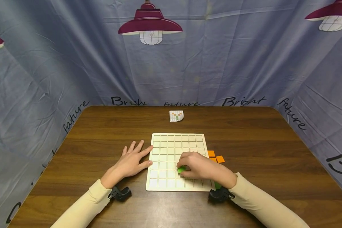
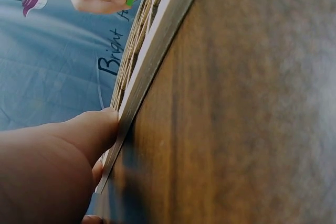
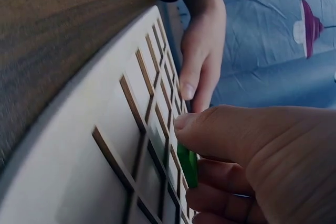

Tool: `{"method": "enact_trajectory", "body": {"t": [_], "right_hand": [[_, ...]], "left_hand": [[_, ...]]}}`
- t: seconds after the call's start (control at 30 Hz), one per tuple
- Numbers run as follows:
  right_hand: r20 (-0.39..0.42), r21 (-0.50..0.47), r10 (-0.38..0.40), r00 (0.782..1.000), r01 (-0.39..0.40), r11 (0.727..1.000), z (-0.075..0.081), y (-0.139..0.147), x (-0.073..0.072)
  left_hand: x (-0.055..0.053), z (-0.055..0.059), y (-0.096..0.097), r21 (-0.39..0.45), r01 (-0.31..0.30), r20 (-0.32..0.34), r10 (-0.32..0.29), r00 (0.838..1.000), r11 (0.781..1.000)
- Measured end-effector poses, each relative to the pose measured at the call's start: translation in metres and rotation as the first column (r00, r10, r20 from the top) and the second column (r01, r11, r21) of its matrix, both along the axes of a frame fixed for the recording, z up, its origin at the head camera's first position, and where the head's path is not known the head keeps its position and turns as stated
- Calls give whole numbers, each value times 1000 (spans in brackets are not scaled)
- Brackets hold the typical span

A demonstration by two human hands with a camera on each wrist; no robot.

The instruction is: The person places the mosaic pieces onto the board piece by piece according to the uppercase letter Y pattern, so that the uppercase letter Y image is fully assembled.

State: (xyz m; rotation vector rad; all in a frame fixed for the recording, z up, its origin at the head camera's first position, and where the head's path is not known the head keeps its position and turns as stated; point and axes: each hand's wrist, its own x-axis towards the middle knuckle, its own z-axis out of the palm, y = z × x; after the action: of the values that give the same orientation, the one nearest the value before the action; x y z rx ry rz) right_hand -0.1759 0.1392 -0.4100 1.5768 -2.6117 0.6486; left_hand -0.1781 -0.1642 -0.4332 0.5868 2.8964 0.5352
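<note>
A pale wooden grid board (image 1: 159,156) with square recesses lies on the brown table. Over its lower middle cells my right hand (image 1: 198,166) pinches a green square tile (image 1: 181,169) between thumb and fingers. In the right wrist view the green tile (image 3: 187,165) is tilted, just above or touching the grid; I cannot tell which. My left hand (image 1: 131,161) lies with fingers spread at the board's left edge. Its thumb and index finger touch that edge, and in the left wrist view the thumb (image 2: 100,129) presses against the board's side.
Several orange tiles (image 1: 220,159) lie on the table right of the board. A green piece (image 1: 218,185), partly hidden by the right wrist, is near the board's lower right corner. Behind the board lies a small paper card (image 1: 176,116) with a coloured grid pattern.
</note>
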Motion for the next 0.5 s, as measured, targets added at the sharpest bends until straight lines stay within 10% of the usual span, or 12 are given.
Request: {"method": "enact_trajectory", "body": {"t": [0.5], "right_hand": [[-49,-13,53,997,-53,998,-11,-5,3]], "left_hand": [[1,-1,1,-7,-1,-3,1,1000,1000]]}}
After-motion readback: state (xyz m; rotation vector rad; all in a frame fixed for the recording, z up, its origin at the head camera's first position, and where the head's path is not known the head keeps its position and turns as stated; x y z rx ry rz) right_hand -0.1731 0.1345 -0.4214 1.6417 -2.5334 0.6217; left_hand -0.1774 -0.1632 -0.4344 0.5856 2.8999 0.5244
